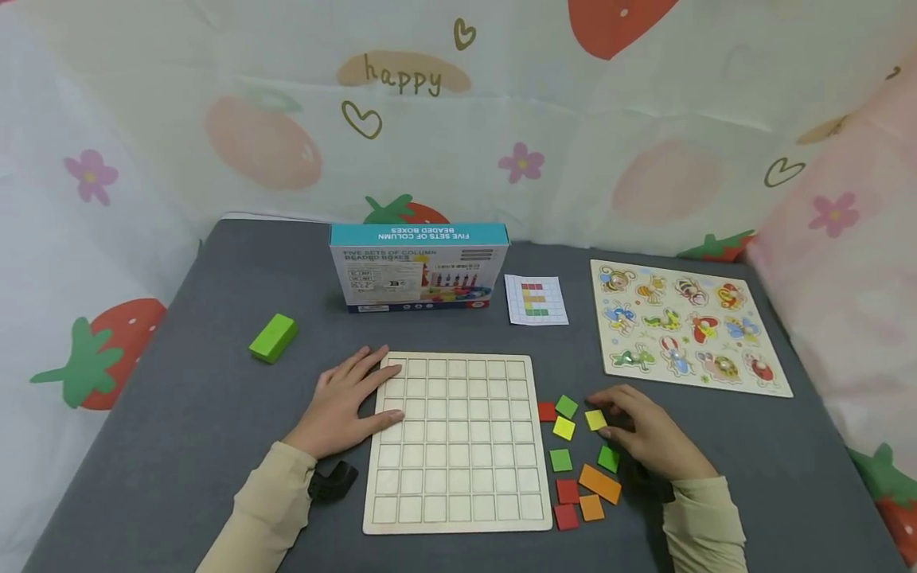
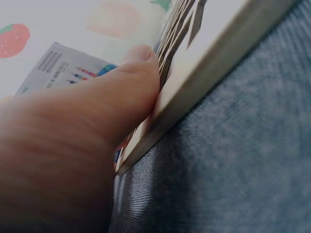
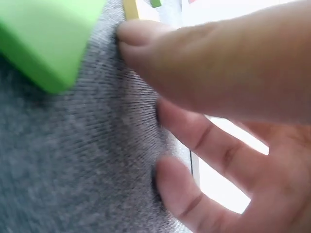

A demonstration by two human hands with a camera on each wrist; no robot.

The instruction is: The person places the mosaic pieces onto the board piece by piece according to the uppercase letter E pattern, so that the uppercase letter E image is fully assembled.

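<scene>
A pale wooden grid board (image 1: pixel 458 442) lies in the middle of the table. My left hand (image 1: pixel 347 406) rests over its left edge, fingers spread and thumb on the grid; the left wrist view shows the thumb (image 2: pixel 138 82) against the board's side. To the right of the board, my right hand (image 1: pixel 648 426) pinches a yellow square tile (image 1: pixel 595 420) between thumb and forefinger, low over the cloth. In the right wrist view the thumb lies at the yellow tile (image 3: pixel 130 8), its other fingers touching the cloth. A green tile (image 1: pixel 608 458) sits just below that hand.
Several red, green, yellow and orange tiles (image 1: pixel 567 491) lie along the board's right edge. Behind stand a box (image 1: pixel 423 274) and a small pattern card (image 1: pixel 536 301). An insect puzzle board (image 1: pixel 688 326) is at right, a green block (image 1: pixel 273 338) at left.
</scene>
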